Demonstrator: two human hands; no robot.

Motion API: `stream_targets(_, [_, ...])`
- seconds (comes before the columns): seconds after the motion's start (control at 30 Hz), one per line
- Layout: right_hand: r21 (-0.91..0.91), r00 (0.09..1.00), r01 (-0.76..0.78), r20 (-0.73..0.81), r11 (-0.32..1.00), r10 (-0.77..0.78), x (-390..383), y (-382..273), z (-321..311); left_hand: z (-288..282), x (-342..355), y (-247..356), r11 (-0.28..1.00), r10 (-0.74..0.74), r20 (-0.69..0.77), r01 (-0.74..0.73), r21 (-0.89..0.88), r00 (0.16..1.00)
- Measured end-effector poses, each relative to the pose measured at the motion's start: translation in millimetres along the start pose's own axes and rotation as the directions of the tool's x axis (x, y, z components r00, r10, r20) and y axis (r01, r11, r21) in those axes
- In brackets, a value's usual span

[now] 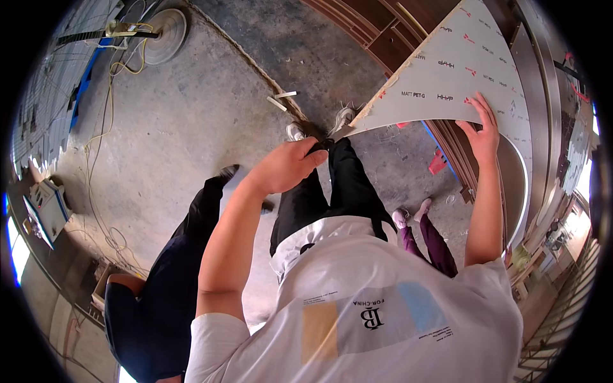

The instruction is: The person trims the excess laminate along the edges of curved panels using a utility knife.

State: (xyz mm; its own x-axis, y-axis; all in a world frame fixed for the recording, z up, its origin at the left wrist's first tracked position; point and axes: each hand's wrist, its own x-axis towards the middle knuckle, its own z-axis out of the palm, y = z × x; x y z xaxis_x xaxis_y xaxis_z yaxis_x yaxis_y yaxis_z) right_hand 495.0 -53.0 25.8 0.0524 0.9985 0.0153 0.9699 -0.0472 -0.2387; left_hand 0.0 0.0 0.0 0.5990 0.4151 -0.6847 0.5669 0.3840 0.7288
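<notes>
My left hand [285,165] is closed on a small dark object [317,146], partly hidden by the fingers, beside the narrow tip of a large pale printed panel [408,80]. The panel has a curved cut-out along its lower side and a rough tan edge on its upper left. My right hand [483,131] rests at the curved edge, fingers stretched over the panel's face and thumb apart. My shoes [345,120] stand below the panel's tip, next to a long floor seam.
Stacked brown boards [377,29] lie beyond the panel. Cables [110,118] and a round disc base [167,35] are at upper left, two short pale strips [281,96] on the floor. A person in dark clothes [153,300] is close on my left; purple-trousered legs [437,246] are at right.
</notes>
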Motion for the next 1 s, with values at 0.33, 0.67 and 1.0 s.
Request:
stream_targets(0.33, [-0.005,1.000,0.007,-0.017,1.000,-0.008,2,2,-2,1,1,0,0.997,-0.081,0.073,0.082,-0.011,0.994])
stream_targets(0.67, [0.002,1.000,0.006,-0.014,1.000,-0.006,0,0,0,-4,3,10,0.996,-0.066,0.069,0.061,0.070,0.995])
stream_targets(1.0, [-0.012,1.000,0.011,-0.022,1.000,-0.011,-1,3,3,23,0,-8,0.998,-0.011,-0.019,0.010,-0.066,1.000])
